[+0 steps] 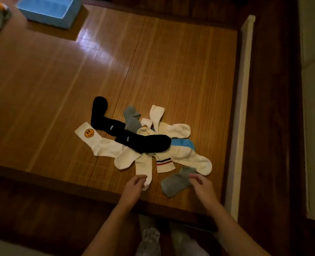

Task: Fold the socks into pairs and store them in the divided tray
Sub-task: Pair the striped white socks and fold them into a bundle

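- grey sock (175,185) lies diagonally at the surface's (60,108) near edge, far end pointing right.
- right grip (202,185) curled at it, hold unclear.
- left grip (134,185) loosely curled, empty.

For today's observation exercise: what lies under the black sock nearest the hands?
Blue fabric and white socks stick out beneath the black sock; their covered parts are hidden.

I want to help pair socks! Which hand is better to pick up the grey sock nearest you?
Probably the right hand: it sits at the edge of that grey sock. The left hand is beside a white sock instead, farther from the grey one.
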The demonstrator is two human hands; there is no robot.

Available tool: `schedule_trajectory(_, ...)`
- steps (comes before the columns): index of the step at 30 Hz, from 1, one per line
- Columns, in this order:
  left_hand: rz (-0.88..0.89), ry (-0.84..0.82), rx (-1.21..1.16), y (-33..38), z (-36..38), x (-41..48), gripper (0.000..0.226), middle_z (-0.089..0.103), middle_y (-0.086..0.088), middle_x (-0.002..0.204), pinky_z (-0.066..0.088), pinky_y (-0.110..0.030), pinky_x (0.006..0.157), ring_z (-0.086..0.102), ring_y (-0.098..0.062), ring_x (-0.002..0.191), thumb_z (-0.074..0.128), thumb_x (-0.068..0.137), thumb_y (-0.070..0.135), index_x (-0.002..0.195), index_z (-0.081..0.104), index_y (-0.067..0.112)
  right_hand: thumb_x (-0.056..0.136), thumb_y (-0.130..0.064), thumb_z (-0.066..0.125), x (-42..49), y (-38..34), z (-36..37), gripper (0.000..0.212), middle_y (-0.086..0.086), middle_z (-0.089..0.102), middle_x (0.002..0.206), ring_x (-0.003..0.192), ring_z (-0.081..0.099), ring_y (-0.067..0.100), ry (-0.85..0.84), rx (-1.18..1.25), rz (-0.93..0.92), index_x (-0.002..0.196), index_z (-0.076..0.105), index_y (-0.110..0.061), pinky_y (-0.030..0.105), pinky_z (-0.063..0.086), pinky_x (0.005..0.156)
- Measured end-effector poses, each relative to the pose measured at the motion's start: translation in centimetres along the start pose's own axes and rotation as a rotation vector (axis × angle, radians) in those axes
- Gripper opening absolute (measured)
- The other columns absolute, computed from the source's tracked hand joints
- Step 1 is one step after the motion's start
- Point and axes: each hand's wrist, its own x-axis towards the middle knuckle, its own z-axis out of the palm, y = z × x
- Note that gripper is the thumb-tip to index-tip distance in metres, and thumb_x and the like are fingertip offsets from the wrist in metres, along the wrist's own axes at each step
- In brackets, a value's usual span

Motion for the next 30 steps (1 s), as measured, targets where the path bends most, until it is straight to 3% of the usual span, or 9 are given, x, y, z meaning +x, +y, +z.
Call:
schedule_trajectory(3, 0.007, -0.006, -0.003, 0.7, 0.5, 2.5, 0.024, 0.062, 0.001, 0.131, 0.05, -0.038, 0.098, 0.058, -0.02, 0.12, 0.045, 0.108, 0.026, 0.122, 0.064, 0.028, 0.101, -0.017, 0.057, 2.8, -0.8, 2.0, 0.02, -0.006, 0.062, 0.114, 0.107, 0.055, 0.007, -0.091, -0.048, 0.006, 0.116, 0.07, -0.018, 0.021, 0.047, 0.086)
schedule_trajectory(9, 0.039, 0.017, 0.019, 1.2, 1.6, 6.5, 0.029, 0.062, -0.006, 0.132, 0.047, -0.043, 0.107, 0.058, -0.024, 0.124, 0.044, 0.108, 0.018, 0.13, 0.063, 0.017, 0.099, -0.012, 0.054, 8.6, -2.3, 6.8, 0.029, 0.005, 0.06, 0.126, 0.113, 0.052, 0.009, -0.18, -0.177, -0.109, 0.124, 0.069, -0.015, 0.01, 0.039, 0.088)
schedule_trajectory(13, 0.029, 0.047, -0.018, 0.7, 1.9, 7.6, 0.028, 0.063, -0.005, 0.13, 0.047, -0.045, 0.108, 0.059, -0.023, 0.122, 0.045, 0.108, 0.016, 0.129, 0.064, 0.015, 0.1, -0.026, 0.053, 11.1, -2.1, 9.0, 0.032, 0.008, 0.038, 0.144, 0.138, 0.034, 0.028, -0.205, -0.324, 0.008, 0.128, 0.067, -0.024, 0.036, 0.03, 0.117)
schedule_trajectory(16, 0.02, 0.064, -0.03, 0.3, 2.2, 8.1, 0.029, 0.063, -0.006, 0.131, 0.047, -0.046, 0.109, 0.059, -0.024, 0.123, 0.045, 0.108, 0.015, 0.131, 0.063, 0.013, 0.1, -0.036, 0.049, 12.1, -2.4, 9.4, 0.037, 0.01, 0.029, 0.151, 0.142, 0.024, 0.033, -0.21, -0.493, 0.063, 0.134, 0.063, -0.032, 0.037, 0.021, 0.117)
schedule_trajectory(18, 0.004, 0.074, -0.043, 0.2, 2.3, 8.1, 0.029, 0.063, -0.007, 0.13, 0.047, -0.047, 0.109, 0.059, -0.024, 0.122, 0.045, 0.108, 0.015, 0.13, 0.063, 0.013, 0.098, -0.035, 0.051, 12.2, -2.8, 9.6, 0.035, 0.013, 0.044, 0.142, 0.133, 0.04, 0.032, -0.238, -0.539, 0.087, 0.125, 0.069, -0.023, 0.038, 0.033, 0.111)
schedule_trajectory(20, -0.019, 0.076, -0.06, 0.4, 2.5, 7.9, 0.028, 0.063, -0.006, 0.129, 0.046, -0.048, 0.11, 0.059, -0.023, 0.122, 0.045, 0.108, 0.016, 0.129, 0.064, 0.015, 0.096, -0.029, 0.058, 12.1, -3.3, 9.8, 0.029, 0.017, 0.068, 0.113, 0.103, 0.062, 0.028, -0.247, -0.333, 0.156, 0.104, 0.076, -0.007, 0.034, 0.05, 0.087)
schedule_trajectory(23, -0.041, 0.068, -0.092, 0.7, 2.8, 7.4, 0.027, 0.063, -0.005, 0.129, 0.046, -0.049, 0.11, 0.058, -0.024, 0.122, 0.046, 0.107, 0.017, 0.126, 0.065, 0.017, 0.09, -0.017, 0.07, 11.4, -4.9, 9.9, 0.013, 0.012, 0.073, 0.086, 0.074, 0.065, 0.016, -0.218, 0.208, 0.341, 0.086, 0.074, -0.006, 0.022, 0.048, 0.059)
schedule_trajectory(26, -0.008, 0.094, -0.126, 1.2, 2.6, 6.8, 0.025, 0.064, -0.007, 0.129, 0.047, -0.048, 0.108, 0.059, -0.024, 0.121, 0.046, 0.107, 0.015, 0.122, 0.065, 0.021, 0.085, -0.004, 0.075, 10.6, -7.3, 10.2, 0.004, 0.012, 0.075, 0.09, 0.081, 0.069, 0.019, -0.078, 0.591, 0.394, 0.086, 0.073, -0.007, 0.025, 0.053, 0.064)
schedule_trajectory(30, 0.172, 0.209, -0.174, 2.4, 1.9, 6.0, 0.039, 0.065, -0.002, 0.125, 0.055, -0.038, 0.099, 0.064, -0.022, 0.12, 0.052, 0.102, 0.003, 0.118, 0.057, 0.038, 0.085, 0.002, 0.071, 7.6, -11.2, 9.4, 0.018, 0.01, 0.076, 0.097, 0.098, 0.07, 0.026, -0.055, 0.56, 0.233, 0.085, 0.077, -0.015, 0.04, 0.06, 0.087)
